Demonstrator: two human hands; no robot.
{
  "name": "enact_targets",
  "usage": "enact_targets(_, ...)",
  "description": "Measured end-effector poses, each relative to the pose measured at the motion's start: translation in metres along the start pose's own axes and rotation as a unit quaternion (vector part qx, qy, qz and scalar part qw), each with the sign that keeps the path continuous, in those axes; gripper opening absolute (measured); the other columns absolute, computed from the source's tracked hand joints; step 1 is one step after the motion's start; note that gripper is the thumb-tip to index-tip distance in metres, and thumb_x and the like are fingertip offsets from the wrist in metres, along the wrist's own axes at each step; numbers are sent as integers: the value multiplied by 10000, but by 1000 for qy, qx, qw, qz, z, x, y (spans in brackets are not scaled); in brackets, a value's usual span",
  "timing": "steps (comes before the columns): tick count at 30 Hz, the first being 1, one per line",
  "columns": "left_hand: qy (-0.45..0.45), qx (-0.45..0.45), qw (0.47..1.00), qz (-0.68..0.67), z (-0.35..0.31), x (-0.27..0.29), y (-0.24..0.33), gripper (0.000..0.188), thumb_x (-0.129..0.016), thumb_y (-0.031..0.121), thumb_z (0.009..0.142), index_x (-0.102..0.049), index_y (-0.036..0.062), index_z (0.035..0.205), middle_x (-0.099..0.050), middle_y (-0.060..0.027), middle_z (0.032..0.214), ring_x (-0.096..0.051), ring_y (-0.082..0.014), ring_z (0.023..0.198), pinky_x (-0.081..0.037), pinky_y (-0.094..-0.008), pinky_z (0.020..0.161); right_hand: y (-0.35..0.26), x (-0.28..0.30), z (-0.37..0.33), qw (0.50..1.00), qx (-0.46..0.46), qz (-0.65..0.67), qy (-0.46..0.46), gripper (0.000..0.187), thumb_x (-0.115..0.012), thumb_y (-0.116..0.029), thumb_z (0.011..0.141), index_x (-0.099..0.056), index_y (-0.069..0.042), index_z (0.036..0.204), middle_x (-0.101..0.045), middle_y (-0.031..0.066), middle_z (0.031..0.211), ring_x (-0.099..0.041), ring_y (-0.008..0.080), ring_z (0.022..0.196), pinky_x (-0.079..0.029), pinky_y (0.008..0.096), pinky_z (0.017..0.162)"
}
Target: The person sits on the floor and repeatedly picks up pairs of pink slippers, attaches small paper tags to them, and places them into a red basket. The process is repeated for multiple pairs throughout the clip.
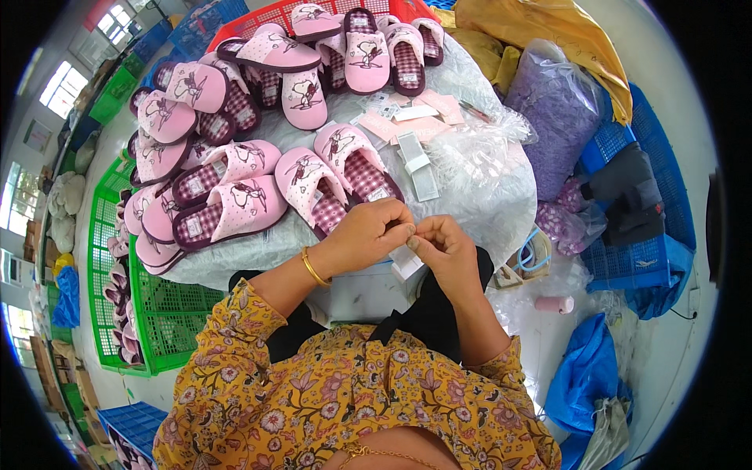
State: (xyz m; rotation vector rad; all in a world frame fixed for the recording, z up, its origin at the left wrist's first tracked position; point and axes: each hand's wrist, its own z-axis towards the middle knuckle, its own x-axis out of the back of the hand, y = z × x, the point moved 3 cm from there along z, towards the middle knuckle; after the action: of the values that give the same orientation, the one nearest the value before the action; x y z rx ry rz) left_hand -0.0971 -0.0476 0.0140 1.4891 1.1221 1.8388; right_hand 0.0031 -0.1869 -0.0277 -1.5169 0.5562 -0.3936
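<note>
My left hand (374, 229), with a gold bangle at its wrist, and my right hand (448, 252) meet at the table's near edge. Both are closed in a pinch on a small white paper strip (406, 265), which hangs folded below the fingertips. Exactly where each fingertip grips is hidden. Just beyond my left hand lies a pair of pink slippers, a left slipper (313, 188) and a right slipper (358, 163), with checked maroon insoles and a printed cartoon dog. A stack of white labels (418, 166) rests to their right.
Many more pink slippers (227, 188) pile up on the plastic-covered table (501, 211). Pink cards (423, 117) and clear plastic fasteners (478, 160) lie at its right. Green crates (168, 313) stand left; a blue basket (658, 157) and a purple-filled bag (552, 117) stand right.
</note>
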Motion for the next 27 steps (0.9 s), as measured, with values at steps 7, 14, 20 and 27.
enact_targets(7, 85, 41, 992, 81, 93, 62, -28, 208, -644, 150, 884, -673, 20, 1043, -664, -45, 849, -625, -131, 796, -500, -279, 744, 28, 11, 12, 998, -47, 49, -13, 134, -683, -56, 896, -640, -19, 1018, -619, -42, 862, -542, 30, 757, -448, 188, 685)
enact_targets(14, 61, 56, 935, 344, 190, 100, -110, 431, -708, 249, 770, -676, 77, 1165, -696, -164, 901, -669, -291, 821, -524, -367, 769, 50, 23, 15, 994, -59, 88, -14, 85, -652, -42, 914, -630, -23, 994, -603, -46, 896, -531, 32, 803, -422, 191, 721)
enact_targets(20, -11, 105, 909, 402, 214, 91, -127, 460, -728, 304, 737, -662, 63, 1123, -689, -203, 990, -662, -364, 920, -515, -432, 835, 59, 38, 16, 991, -89, 104, -2, 101, -655, -48, 919, -630, -22, 1014, -602, -47, 909, -532, 23, 817, -429, 185, 732)
enact_targets(27, 11, 90, 911, 403, 216, 96, -137, 380, -721, 308, 741, -662, 64, 1026, -682, -204, 939, -660, -364, 883, -513, -433, 788, 70, 32, 17, 988, -94, 120, -18, 104, -661, -55, 920, -635, -21, 1015, -597, -51, 898, -528, 19, 802, -427, 182, 715)
